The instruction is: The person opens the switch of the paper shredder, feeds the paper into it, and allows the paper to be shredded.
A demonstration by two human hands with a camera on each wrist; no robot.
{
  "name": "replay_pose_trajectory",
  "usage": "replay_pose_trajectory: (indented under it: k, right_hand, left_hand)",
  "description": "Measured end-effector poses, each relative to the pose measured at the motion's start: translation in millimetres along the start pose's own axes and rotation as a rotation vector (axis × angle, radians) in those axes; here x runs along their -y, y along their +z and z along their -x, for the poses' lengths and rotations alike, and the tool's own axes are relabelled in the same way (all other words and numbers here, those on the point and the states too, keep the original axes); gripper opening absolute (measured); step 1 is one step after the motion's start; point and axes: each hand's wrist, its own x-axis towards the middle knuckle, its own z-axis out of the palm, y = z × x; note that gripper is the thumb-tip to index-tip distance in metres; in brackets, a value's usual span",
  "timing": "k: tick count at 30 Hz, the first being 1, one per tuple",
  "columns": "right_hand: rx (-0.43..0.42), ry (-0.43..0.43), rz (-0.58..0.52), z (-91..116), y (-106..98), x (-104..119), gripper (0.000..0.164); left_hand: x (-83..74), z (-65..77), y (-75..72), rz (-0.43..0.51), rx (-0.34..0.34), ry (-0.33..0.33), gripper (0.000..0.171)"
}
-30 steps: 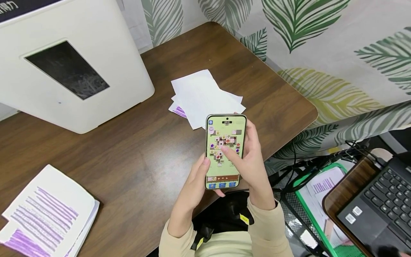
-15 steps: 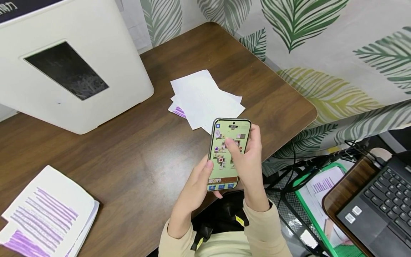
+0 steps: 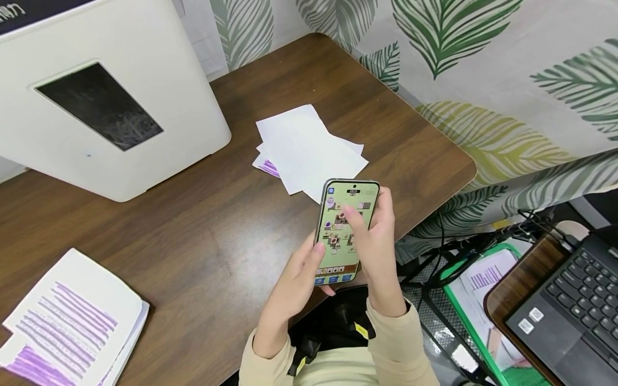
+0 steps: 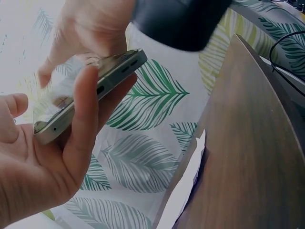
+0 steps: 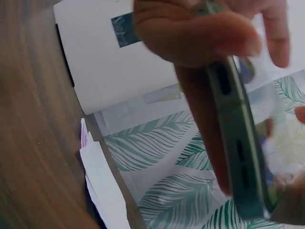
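A smartphone [image 3: 340, 241] with a tile game on its lit screen is held in both hands above the desk's front edge. My left hand [image 3: 292, 281] grips its lower left side, thumb along the edge and fingers underneath. From the right, my right hand [image 3: 380, 246] holds the other side, its thumb [image 3: 354, 217] extended over the upper part of the screen. In the left wrist view, the phone [image 4: 116, 74] shows tilted, with my left hand [image 4: 43, 176] around its lower end. The right wrist view shows the phone's bottom edge [image 5: 240, 143] close up.
Loose white sheets [image 3: 309, 145] lie on the brown desk [image 3: 217, 230] beyond the phone. A white machine with a dark panel [image 3: 193, 107] stands back left. Purple-marked papers [image 3: 72, 321] lie front left. A laptop [image 3: 569, 311] and a green-rimmed basket [image 3: 463, 321] are at right.
The phone and right hand have shifted slightly right and down, and the phone has tilted. The right thumb has moved up the screen. Fewer tiles show, and the tray row at the bottom has changed.
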Motion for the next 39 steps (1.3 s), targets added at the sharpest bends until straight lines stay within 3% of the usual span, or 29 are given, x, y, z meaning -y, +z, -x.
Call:
replay_pose_trajectory:
  k: [4,7,11,16,20,31,39]
  right_hand:
    - [0.154,0.052,0.155,0.1,-4.0,3.2,0.074]
    - [0.206,0.076,0.234,0.3,-4.7,4.1,0.093]
    - [0.234,0.042,0.12,-0.9,-6.1,2.6,0.078]
    - [0.311,0.037,-0.24,-3.9,-11.8,0.8,0.047]
    - [0.372,0.053,-0.432,-5.8,-16.7,-0.6,0.048]
    - [0.332,0.115,-0.46,-5.4,-17.2,2.8,0.05]
    - [0.38,0.1,-0.514,-7.7,-18.9,-1.6,0.053]
  left_hand:
    - [0.3,0.4,-2.5,0.018,-0.023,-0.003,0.04]
    - [-0.3,0.4,-3.8,0.021,-0.029,0.0,0.042]
    - [-1.5,-0.3,-4.9,0.053,-0.016,-0.011,0.046]
    - [-3.8,-1.3,-5.5,0.175,-0.002,-0.034,0.05]
    - [-5.2,-1.6,-5.5,0.253,0.02,-0.033,0.05]
    - [-5.5,-2.8,-6.1,0.269,0.046,-0.001,0.05]
    - [-5.0,-2.2,-6.3,0.269,0.04,0.006,0.052]
